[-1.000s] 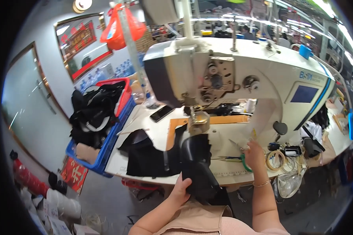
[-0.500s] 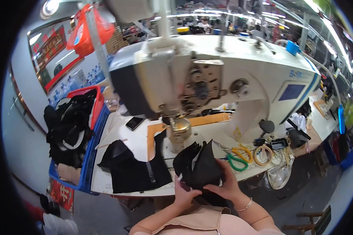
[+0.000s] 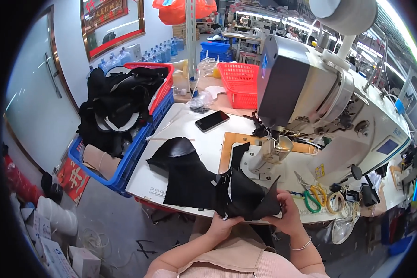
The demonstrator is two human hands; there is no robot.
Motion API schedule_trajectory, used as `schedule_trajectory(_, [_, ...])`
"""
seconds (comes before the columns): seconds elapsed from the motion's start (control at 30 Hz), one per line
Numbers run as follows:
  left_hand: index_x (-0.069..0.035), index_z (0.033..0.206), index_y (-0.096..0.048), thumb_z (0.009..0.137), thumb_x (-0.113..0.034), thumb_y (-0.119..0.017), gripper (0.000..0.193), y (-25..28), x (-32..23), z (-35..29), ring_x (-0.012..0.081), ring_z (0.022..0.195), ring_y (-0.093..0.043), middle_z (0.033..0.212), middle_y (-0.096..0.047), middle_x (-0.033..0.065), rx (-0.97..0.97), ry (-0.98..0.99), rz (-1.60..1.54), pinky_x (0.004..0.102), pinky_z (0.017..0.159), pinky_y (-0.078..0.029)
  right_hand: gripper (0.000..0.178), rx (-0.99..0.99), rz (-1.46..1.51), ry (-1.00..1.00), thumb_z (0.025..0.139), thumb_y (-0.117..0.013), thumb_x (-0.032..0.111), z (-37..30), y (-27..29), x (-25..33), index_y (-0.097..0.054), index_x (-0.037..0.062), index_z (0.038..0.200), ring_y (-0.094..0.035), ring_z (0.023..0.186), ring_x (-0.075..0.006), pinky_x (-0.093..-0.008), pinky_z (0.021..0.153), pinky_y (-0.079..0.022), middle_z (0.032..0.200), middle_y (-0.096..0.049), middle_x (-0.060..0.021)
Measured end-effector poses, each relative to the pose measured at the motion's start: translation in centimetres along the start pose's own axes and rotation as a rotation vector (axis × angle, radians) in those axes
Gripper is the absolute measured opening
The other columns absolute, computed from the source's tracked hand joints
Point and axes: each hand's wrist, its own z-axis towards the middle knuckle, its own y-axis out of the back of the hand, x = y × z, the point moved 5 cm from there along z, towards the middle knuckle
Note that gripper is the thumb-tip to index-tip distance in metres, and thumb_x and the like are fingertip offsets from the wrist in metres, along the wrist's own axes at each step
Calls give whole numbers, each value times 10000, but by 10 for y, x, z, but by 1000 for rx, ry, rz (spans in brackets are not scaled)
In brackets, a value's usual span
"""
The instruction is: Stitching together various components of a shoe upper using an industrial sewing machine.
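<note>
Both hands grip a folded black sewn piece (image 3: pixel 250 195) at the table's front edge, below the sewing machine's head. My left hand (image 3: pixel 225 226) pinches its lower left edge, thumb on top. Around its right side are the fingers of my right hand (image 3: pixel 289 214), partly hidden by a raised corner. A second black piece (image 3: pixel 187 185), with a shiny rounded part at its far end, lies flat on the white table (image 3: pixel 176 125), touching or overlapped by the held one. Just beyond stands the sewing machine (image 3: pixel 296 92), its needle area above the metal post (image 3: pixel 266 160).
A phone (image 3: pixel 212 121) rests on the table. To the left, a blue crate (image 3: pixel 120 173) and a red basket (image 3: pixel 164 90) hold black pieces. Green-handled scissors (image 3: pixel 312 202), yellow-handled scissors (image 3: pixel 319 193) and a tape roll (image 3: pixel 334 202) lie right of my hands. Another red basket (image 3: pixel 238 83) stands behind.
My view has turned left. The held black piece has gone from upright to lower and more spread out, now against the piece lying on the table. Both hands still grip it.
</note>
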Motion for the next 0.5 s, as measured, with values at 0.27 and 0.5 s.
schedule_trajectory(0.27, [-51,1213,-474,620,85,-724,658,14,1,10,198,1094,-511,1185,-534,72,153,-3,364,341,930,-427,604,149,-283,137,577,-837,100,15,-1,31,-437,62,1029,-519,1105,-297,-345,932,-400,1206,-522,-157])
schedule_trajectory(0.5, [-68,1383,-284,562,11,-804,974,15,-6,9,166,1163,-420,1324,-401,56,273,-113,496,304,965,-370,784,225,-273,18,538,-868,160,19,-6,42,-445,74,1193,-517,1084,-262,-373,930,-407,1109,-550,-120])
